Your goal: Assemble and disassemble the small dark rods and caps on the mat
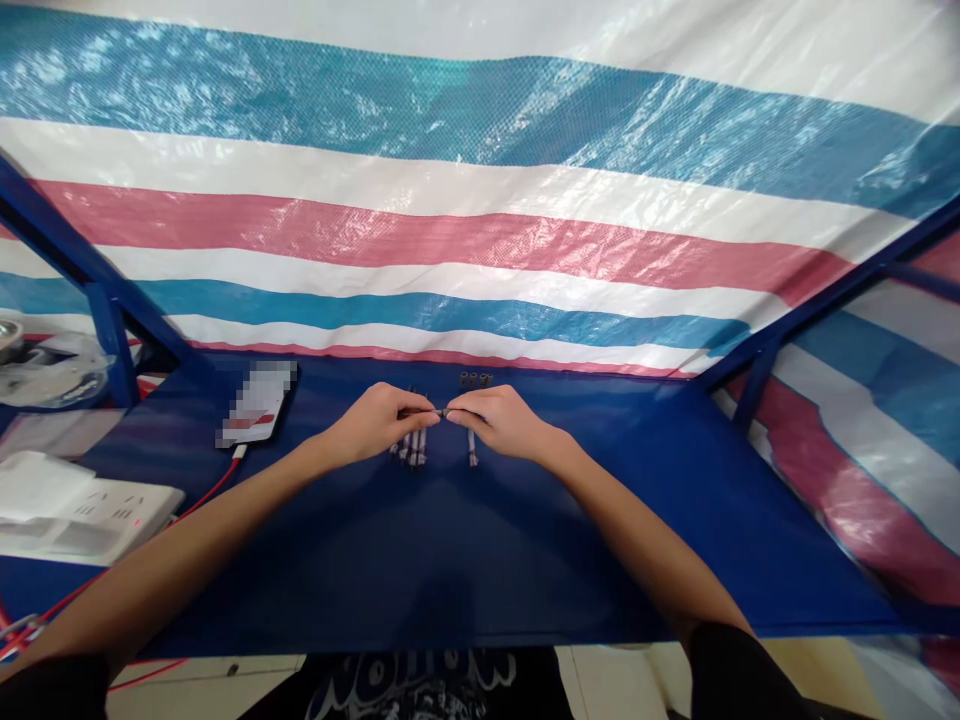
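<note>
My left hand [391, 422] and my right hand [501, 420] meet over the middle of the blue table, thumbs and fingers pinched. Between the fingertips shows a bit of a small, thin, dark grey rod [441, 412], gripped from both sides; the fingers hide most of it. Beneath my left hand lie several slender, whitish rod-shaped pieces [415, 450], side by side and partly covered. One similar slender piece [472, 450] lies below my right hand. Just behind the hands stand several small brownish cylinders [474, 380] in a row.
At the left lies a phone [262, 405] with a red charging cable [217, 488] attached. A white power strip [112, 515] sits at the left edge. Blue frame bars [817, 285] slope at both sides. A striped plastic sheet [480, 240] hangs behind the table [525, 560].
</note>
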Demonstrator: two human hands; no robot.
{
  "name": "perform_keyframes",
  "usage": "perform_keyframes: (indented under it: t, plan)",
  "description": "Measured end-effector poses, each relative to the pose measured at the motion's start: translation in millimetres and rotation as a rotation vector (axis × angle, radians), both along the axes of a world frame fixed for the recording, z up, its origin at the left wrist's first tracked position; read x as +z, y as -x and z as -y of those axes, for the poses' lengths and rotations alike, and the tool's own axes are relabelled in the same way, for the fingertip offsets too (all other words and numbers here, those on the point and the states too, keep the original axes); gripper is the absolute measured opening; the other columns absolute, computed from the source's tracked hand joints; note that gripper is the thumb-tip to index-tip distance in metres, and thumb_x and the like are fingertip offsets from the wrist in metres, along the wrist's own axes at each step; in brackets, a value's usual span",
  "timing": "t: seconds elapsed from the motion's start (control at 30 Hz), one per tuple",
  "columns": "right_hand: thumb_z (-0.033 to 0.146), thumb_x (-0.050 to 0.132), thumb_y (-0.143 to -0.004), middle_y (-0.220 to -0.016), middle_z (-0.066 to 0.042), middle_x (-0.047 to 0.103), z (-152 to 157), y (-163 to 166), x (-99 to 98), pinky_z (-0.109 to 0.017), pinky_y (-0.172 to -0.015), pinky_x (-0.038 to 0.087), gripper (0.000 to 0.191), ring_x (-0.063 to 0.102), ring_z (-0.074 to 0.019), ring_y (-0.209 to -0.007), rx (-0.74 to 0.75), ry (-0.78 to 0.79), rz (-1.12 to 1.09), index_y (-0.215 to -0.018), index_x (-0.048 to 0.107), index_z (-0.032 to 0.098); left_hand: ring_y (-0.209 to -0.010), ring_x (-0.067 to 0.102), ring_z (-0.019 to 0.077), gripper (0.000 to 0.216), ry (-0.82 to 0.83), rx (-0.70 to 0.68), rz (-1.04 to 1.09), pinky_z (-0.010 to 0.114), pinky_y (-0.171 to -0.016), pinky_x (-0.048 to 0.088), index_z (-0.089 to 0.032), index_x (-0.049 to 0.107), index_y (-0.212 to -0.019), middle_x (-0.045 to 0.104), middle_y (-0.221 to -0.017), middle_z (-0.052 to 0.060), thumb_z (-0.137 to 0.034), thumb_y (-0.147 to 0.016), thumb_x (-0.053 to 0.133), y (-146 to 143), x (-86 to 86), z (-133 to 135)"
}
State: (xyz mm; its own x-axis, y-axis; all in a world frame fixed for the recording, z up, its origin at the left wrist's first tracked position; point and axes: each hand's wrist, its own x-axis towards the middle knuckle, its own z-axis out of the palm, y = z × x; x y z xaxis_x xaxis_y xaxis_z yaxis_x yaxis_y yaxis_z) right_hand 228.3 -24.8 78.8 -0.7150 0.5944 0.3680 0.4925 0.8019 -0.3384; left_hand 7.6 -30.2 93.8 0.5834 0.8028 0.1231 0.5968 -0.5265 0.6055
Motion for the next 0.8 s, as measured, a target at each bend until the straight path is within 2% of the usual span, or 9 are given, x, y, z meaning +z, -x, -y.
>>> perform_keyframes:
  t: [0.13, 0.27, 0.43, 0.63, 0.8]
  plan:
    - [0.026, 0.042, -0.098, -0.068, -0.005, 0.065, 4, 2, 0.8, -0.022, -0.057, 0.029, 0.033, 0.054, -0.0115, -0.059, -0.032, -0.06, 0.142, -0.076, 0.063, 0.014, -0.053, 0.042, 0.0077, 0.033, 0.006, -0.005, -0.028, 0.018, -0.051, 0.028, -0.015, 0.074, -0.084, 0.059, -0.059, -0.002, -0.042, -0.086, 0.055, 0, -0.1, -1]
    - [0.019, 0.045, -0.095, -0.067, -0.004, 0.062, 6, 4, 0.4, -0.023, -0.056, 0.025, 0.026, 0.05, -0.0107, -0.057, -0.06, -0.072, 0.195, -0.074, 0.06, 0.013, -0.053, 0.043, 0.0077, 0.035, 0.058, -0.015, -0.028, 0.018, -0.051, 0.029, -0.014, 0.075, -0.084, 0.06, -0.059, -0.002, -0.043, -0.086, 0.055, 0, 0.7, -1]
    - [0.015, 0.044, -0.093, -0.066, -0.003, 0.059, 5, 5, 1.5, -0.023, -0.057, 0.027, 0.021, 0.048, -0.0109, -0.057, -0.05, 0.013, 0.184, -0.076, 0.057, 0.014, -0.051, 0.043, 0.007, 0.038, -0.079, -0.028, -0.087, 0.019, -0.051, 0.027, -0.014, 0.074, -0.081, 0.06, -0.058, -0.001, -0.044, -0.09, 0.052, 0, 1.4, 2]
    - [0.023, 0.037, -0.096, -0.058, 0.002, 0.049, 4, 5, 6.1, -0.022, -0.057, 0.031, 0.032, 0.044, -0.0096, -0.052, 0.014, 0.276, 0.04, -0.067, 0.049, 0.017, -0.052, 0.05, 0.0098, 0.043, -0.388, -0.185, -0.163, 0.022, -0.053, 0.028, -0.016, 0.07, -0.08, 0.061, -0.059, 0.002, -0.044, -0.096, 0.041, 4, -3.3, 1]
    - [0.037, 0.035, -0.097, -0.058, 0.004, 0.043, 10, 4, 13.0, -0.021, -0.054, 0.041, 0.038, 0.047, -0.0082, -0.048, 0.08, 0.702, -0.108, -0.065, 0.042, 0.018, -0.052, 0.052, 0.0099, 0.038, -0.604, -0.276, -0.18, 0.022, -0.05, 0.027, -0.018, 0.068, -0.088, 0.061, -0.059, 0.002, -0.04, -0.098, 0.039, 9, -4.5, 3]
